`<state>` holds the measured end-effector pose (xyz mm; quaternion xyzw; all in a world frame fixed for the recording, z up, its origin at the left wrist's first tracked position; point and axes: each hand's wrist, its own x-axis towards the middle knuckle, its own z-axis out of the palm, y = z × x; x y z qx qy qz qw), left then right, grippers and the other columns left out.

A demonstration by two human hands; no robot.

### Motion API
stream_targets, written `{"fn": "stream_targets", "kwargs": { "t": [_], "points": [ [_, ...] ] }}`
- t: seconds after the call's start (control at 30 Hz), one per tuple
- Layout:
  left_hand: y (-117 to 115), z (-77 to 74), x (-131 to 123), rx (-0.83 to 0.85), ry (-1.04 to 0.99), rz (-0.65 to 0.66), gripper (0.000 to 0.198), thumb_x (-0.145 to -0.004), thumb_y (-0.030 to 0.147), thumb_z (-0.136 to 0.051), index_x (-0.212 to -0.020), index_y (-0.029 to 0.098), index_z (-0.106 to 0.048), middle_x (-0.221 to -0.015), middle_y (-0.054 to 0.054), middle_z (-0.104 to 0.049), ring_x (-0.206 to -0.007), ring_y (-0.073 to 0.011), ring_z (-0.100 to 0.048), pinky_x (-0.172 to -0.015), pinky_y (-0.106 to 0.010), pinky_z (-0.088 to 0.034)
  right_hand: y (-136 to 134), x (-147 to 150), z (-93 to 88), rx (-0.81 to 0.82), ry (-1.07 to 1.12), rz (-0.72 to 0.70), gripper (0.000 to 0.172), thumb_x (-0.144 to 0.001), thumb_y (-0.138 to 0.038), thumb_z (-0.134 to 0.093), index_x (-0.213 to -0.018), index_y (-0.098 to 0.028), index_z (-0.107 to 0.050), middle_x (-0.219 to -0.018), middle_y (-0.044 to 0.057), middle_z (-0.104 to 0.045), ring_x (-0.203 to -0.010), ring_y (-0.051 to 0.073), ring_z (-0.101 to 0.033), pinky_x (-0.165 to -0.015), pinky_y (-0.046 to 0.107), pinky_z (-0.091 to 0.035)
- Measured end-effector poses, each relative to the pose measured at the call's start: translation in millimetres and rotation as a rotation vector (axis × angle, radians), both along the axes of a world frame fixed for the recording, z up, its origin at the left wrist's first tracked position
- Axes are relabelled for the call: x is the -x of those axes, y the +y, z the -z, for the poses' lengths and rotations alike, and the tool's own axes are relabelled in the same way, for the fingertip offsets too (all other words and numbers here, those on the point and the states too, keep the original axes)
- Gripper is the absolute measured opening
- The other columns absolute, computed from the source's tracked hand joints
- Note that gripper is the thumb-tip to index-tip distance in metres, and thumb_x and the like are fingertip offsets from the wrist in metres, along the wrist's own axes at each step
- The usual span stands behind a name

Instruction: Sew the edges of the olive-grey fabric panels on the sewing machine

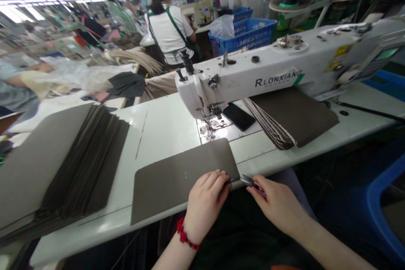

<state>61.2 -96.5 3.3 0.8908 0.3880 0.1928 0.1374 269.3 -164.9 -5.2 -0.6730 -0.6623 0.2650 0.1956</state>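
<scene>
A flat grey-brown sheet panel [180,181] with rounded corners lies on the white sewing table [164,126] in front of me. My left hand [205,198] grips the panel's near edge, fingers on top. My right hand [275,204] holds small metal snips [249,182], their blades at the panel's right corner and close to my left fingers. A tall fanned stack of similar panels [69,168] lies to the left. Another stack [292,118] lies to the right, beside the needle.
A white Rlonxiang sewing machine [253,71] spans the table's far side, with a black phone [238,116] by its needle plate. A co-worker [169,29] sits beyond it near a blue crate [242,36]. Another person's arm [22,82] reaches in at the left.
</scene>
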Motion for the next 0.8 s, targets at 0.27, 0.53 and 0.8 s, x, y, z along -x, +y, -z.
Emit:
{"fn": "stream_targets", "kwargs": {
  "t": [0.27, 0.53, 0.8],
  "points": [
    [0.1, -0.9, 0.5, 0.040, 0.000, 0.007, 0.013, -0.093, 0.021, -0.054, -0.105, 0.024, -0.060, -0.109, -0.003, -0.064, -0.106, -0.0217, -0.057, -0.095, -0.038, -0.048, 6.6, 7.0, 2.5, -0.043, 0.202, 0.073, 0.015, -0.095, -0.037, -0.046, -0.090, -0.023, -0.049, -0.073, 0.000, -0.062, -0.069, 0.019, -0.063, -0.061, 0.027, -0.039],
    [-2.1, -11.8, -6.5, 0.093, 0.051, -0.027, 0.014, -0.090, 0.023, -0.060, -0.104, 0.024, -0.058, -0.104, -0.004, -0.060, -0.098, -0.0233, -0.055, -0.086, -0.039, -0.047, 15.7, -13.4, -14.6, -0.139, 0.404, 0.239, 0.021, -0.094, -0.043, -0.048, -0.089, -0.022, -0.050, -0.072, -0.001, -0.058, -0.068, 0.017, -0.058, -0.064, 0.025, -0.042],
    [-5.8, -12.5, -44.8, 0.092, 0.010, -0.062, 0.013, -0.089, 0.021, -0.061, -0.102, 0.024, -0.061, -0.102, -0.003, -0.056, -0.098, -0.0237, -0.049, -0.087, -0.042, -0.038, -18.9, -0.8, 5.0, 0.047, 0.242, 0.125, 0.025, -0.096, -0.041, -0.040, -0.086, -0.023, -0.054, -0.067, 0.000, -0.062, -0.062, 0.018, -0.060, -0.058, 0.026, -0.040]
  ]
}}
